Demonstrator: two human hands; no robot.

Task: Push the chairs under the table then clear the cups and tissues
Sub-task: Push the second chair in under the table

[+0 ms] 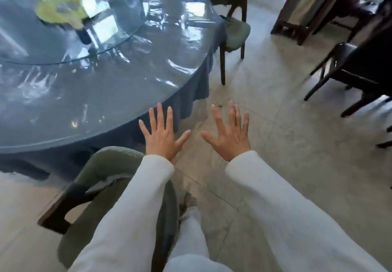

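left hand (162,136) / right hand (230,136): fingers spread, holding nothing | near chair (106,165): stiff wood frame, padded back, probably slides on tile | grip backrest top, push toward table (106,102)

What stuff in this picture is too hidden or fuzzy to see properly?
Head view, yellow-green thing on the table: blurred, so what it is cannot be told.
Head view, cups and tissues: none can be picked out; glare and blur cover the tabletop.
Head view, near chair: partly hidden behind the left sleeve.
Head view, dark chairs at right: cut off by the frame edge.
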